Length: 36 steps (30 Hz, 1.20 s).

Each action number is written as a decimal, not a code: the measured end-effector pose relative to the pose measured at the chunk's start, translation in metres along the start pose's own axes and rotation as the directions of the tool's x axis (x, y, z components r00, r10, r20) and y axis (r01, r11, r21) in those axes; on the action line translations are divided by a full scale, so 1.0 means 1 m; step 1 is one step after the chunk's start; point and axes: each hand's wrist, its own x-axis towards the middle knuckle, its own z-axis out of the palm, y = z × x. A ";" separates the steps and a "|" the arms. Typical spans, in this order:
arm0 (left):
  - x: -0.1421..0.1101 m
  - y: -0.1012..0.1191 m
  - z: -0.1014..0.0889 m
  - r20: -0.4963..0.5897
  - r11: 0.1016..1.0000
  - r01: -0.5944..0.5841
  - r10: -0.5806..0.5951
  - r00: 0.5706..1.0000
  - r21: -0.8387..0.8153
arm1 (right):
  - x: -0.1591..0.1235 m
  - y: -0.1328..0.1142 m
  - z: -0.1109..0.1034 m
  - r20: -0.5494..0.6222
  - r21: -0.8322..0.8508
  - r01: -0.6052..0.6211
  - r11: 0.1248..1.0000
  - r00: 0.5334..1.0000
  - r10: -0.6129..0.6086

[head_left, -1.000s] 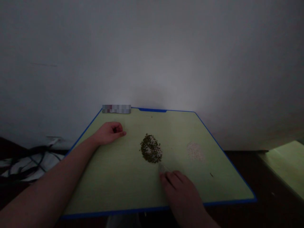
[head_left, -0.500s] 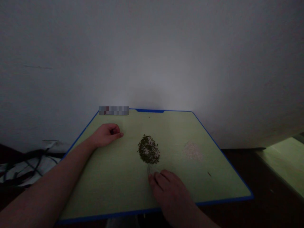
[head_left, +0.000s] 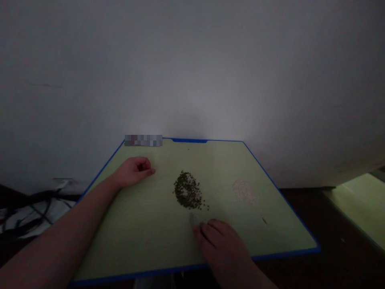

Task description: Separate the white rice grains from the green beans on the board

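A heap of small dark green beans mixed with pale grains (head_left: 188, 192) lies in the middle of a light green board with a blue rim (head_left: 144, 237). To its right sits a small heap of white grains (head_left: 244, 191). My right hand (head_left: 222, 245) rests just in front of the dark heap, fingers curled round a small pale tool (head_left: 195, 219) whose tip points at the heap. My left hand (head_left: 135, 170) lies loosely curled on the board's far left, holding nothing that I can see.
A lone dark speck (head_left: 264, 220) lies on the board's right. A white wall stands close behind the board. Dark cables on white paper (head_left: 27, 216) lie to the left. Another green surface (head_left: 361, 204) shows at the far right.
My right hand slid left with the tool and then came back a little to the right, near the heap's front edge. A few beans now trail off the heap's lower right. The left hand stayed put.
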 end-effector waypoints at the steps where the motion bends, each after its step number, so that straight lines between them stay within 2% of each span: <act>1: 0.000 0.000 0.000 0.000 1.000 0.006 -0.006 1.000 -0.006 | 0.000 0.001 0.000 -0.002 0.008 -0.001 1.000 1.000 0.001; 7: 0.000 -0.004 0.002 -0.002 1.000 -0.004 0.004 1.000 -0.004 | -0.029 0.027 -0.007 -0.057 -0.036 -0.039 0.999 0.998 0.037; 10: 0.000 -0.004 0.001 -0.002 1.000 0.005 -0.005 1.000 0.004 | -0.038 0.039 -0.012 -0.045 -0.048 -0.033 0.998 0.999 0.031; 17: -0.001 0.001 -0.001 -0.003 1.000 0.008 -0.008 1.000 0.030 | -0.028 0.043 -0.008 0.000 -0.034 0.011 0.999 1.000 -0.011; 27: -0.001 -0.001 -0.001 0.002 0.999 0.009 -0.009 1.000 0.046 | -0.034 0.063 -0.003 0.007 -0.065 -0.057 0.996 0.998 0.058; 36: 0.000 -0.005 0.000 0.009 1.000 0.012 -0.012 1.000 0.006 | -0.025 0.049 -0.008 -0.017 -0.001 -0.007 1.000 1.000 0.007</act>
